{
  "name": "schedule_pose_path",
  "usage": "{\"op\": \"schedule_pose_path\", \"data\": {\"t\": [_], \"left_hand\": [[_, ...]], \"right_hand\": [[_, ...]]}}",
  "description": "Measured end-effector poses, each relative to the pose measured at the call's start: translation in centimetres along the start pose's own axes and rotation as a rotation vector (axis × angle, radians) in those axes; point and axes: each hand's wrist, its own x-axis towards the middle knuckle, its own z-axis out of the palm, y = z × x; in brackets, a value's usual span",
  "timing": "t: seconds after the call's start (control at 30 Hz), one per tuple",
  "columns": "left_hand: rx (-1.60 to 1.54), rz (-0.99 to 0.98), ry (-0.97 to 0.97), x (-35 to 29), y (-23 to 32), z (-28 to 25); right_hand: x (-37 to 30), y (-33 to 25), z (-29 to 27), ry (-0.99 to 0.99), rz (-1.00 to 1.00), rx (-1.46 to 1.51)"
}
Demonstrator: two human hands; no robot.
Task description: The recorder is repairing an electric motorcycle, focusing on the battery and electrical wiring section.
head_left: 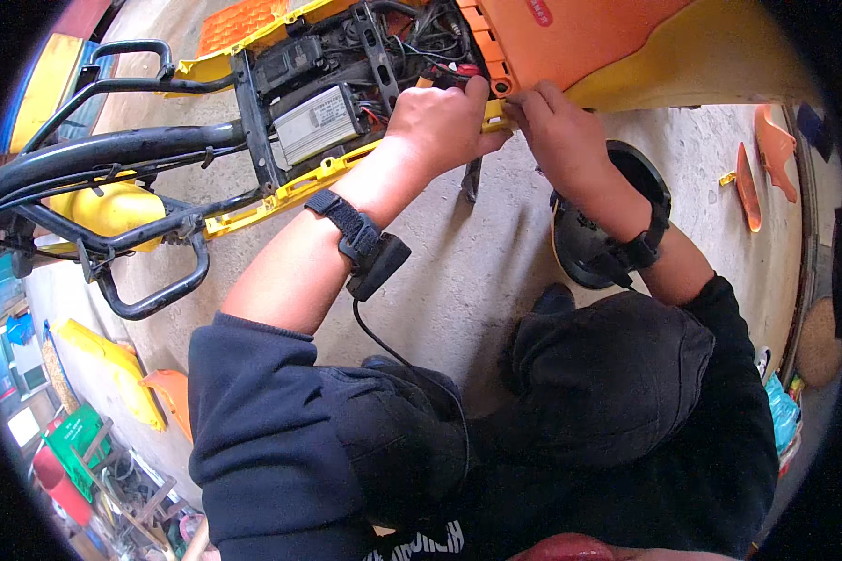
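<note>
A partly stripped scooter lies across the top, its black frame (126, 145) bare at the left. Along its near side runs a yellow trim strip (323, 175), meeting the corner of an orange body panel (571, 42). My left hand (440, 122) is closed around the trim near that corner, its thumb below. Just right of it, my right hand (561, 131) pinches the strip's end at the panel's edge; the fingertips are partly hidden. Behind my left hand, loose wires and a small red part (466, 69) show. A silver control box (318, 124) sits inside the frame.
A round black hollow part (580, 248) lies on the concrete floor under my right forearm. Orange body pieces (776, 154) lie at the far right. Yellow panels (112, 369) and a green crate (79, 449) are at the left. A cable hangs from my left wrist strap.
</note>
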Motion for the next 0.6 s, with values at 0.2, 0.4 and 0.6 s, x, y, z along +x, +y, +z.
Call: {"op": "schedule_pose_path", "data": {"t": [0.2,0.4,0.6], "left_hand": [[-0.003,-0.011,-0.026,-0.1,0.1,-0.3],[-0.005,-0.009,-0.021,0.1,0.0,0.1],[-0.004,-0.004,-0.016,0.0,-0.1,0.1]], "right_hand": [[-0.5,1.0,0.2,0.113,-0.073,0.142],[-0.1,0.6,0.5,0.147,-0.093,0.039],[-0.2,0.9,0.1,0.035,-0.025,0.036]]}}
